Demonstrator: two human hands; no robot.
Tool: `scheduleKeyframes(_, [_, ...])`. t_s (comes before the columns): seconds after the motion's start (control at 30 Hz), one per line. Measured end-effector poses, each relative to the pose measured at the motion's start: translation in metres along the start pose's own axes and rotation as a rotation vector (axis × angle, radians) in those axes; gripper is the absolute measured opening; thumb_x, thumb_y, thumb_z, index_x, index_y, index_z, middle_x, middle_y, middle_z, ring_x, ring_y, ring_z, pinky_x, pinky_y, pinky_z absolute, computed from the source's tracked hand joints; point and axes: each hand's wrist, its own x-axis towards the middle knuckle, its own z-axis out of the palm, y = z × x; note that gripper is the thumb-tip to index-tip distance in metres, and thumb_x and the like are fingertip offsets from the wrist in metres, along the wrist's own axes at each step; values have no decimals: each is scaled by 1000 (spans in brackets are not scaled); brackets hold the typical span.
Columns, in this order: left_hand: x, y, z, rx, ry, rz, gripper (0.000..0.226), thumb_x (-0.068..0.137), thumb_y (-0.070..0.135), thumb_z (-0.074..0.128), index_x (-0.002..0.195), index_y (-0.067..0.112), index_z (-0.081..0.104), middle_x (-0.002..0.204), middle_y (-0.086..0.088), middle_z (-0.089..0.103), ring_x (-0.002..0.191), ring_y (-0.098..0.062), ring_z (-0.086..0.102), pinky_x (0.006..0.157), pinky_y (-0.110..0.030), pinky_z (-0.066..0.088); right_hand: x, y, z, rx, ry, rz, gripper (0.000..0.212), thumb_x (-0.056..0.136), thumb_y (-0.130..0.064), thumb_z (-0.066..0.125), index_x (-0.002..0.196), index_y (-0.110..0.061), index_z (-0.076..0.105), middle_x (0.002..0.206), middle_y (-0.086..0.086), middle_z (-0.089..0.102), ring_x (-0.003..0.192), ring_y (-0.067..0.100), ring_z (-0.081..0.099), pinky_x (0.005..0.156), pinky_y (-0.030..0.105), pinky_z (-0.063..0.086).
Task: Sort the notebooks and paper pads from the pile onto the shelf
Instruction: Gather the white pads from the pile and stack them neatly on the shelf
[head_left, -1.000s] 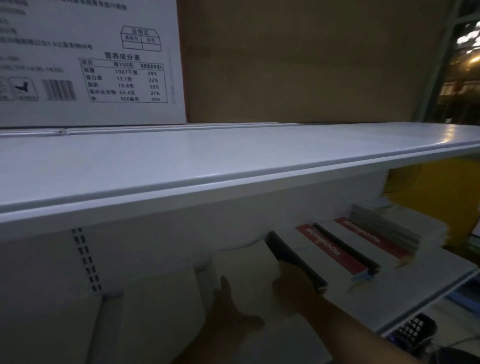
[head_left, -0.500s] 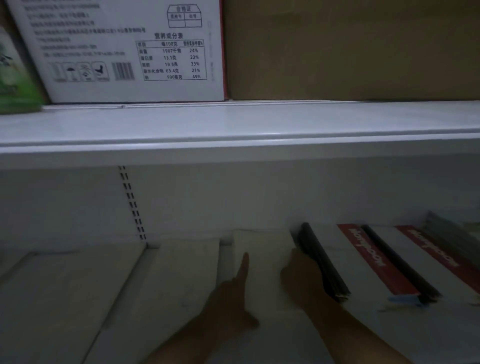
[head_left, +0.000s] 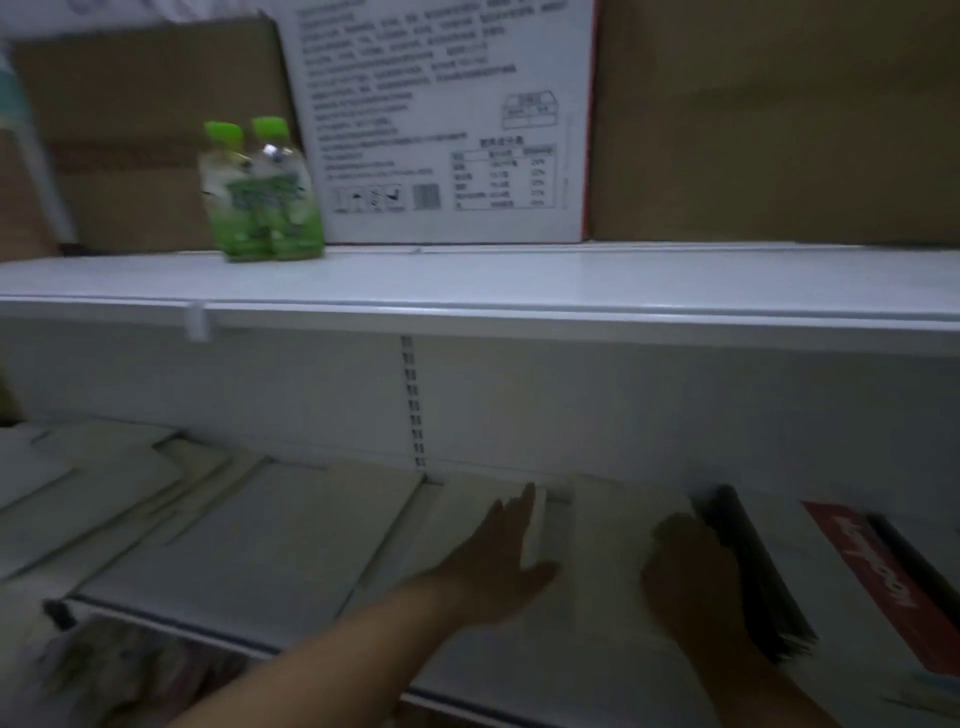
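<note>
A white carton (head_left: 447, 119) printed with text, a table and a barcode stands upright. Just left of it, two bottles (head_left: 260, 192) with bright green caps stand side by side. Further left, behind them, sits a brown cardboard box (head_left: 140, 130); a larger plain brown box (head_left: 769, 119) touches the carton's right side. Below the carton a slotted strip (head_left: 413, 405) runs down the white back panel (head_left: 675, 410)

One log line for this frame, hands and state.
left hand: flat, at white pad left edge | right hand: between pad and black notebook, grip unclear
</note>
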Motion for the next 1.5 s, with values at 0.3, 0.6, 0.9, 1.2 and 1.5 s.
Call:
scheduleKeyframes(0.3, [-98, -167, -144, 509, 169, -269, 63, 100, 49, 26, 153, 18, 8, 161, -5, 3, 148, -23, 1, 120, -39, 9, -66, -218, -41, -139, -54, -522, 52, 94, -27, 42, 144, -15, 34, 156, 11, 19, 144, 25, 19, 116, 33, 18])
scheduleKeyframes(0.6, [-296, -304, -199, 515, 268, -502, 63, 99, 51, 25, 152, 19, 15, 161, -7, 6, 148, -24, -1, 120, -44, 6, -212, -439, -7, -46, -209, -952, 63, 92, -25, 46, 148, -16, 20, 157, 12, 13, 145, 28, 12, 116, 41, 22])
scheduleKeyframes(0.9, [-360, -406, -198, 316, 329, -586, 65, 98, 50, 33, 153, 24, 10, 161, -3, 2, 148, -20, -3, 119, -40, 8, -225, -510, 14, -87, -271, -1007, 64, 94, -25, 44, 150, -15, 15, 156, 9, 17, 144, 25, 15, 115, 40, 25])
scheduleKeyframes(1.2, [-332, -477, -228, 194, 318, -502, 62, 97, 45, 40, 151, 32, 13, 161, 4, 2, 148, -14, -3, 119, -34, 8, -153, -631, 52, 44, -227, -948, 50, 90, -23, 45, 138, -12, 37, 143, 12, 38, 132, 27, 34, 105, 34, 37])
scheduleKeyframes(1.5, [-305, -568, -273, -72, 469, -576, 37, 96, 32, 49, 133, 29, 50, 123, 7, 60, 111, -5, 55, 96, -24, 45, -97, -752, 86, 99, -246, -933, 53, 97, -29, 38, 147, -15, 24, 157, 9, 15, 144, 25, 14, 113, 37, 23])
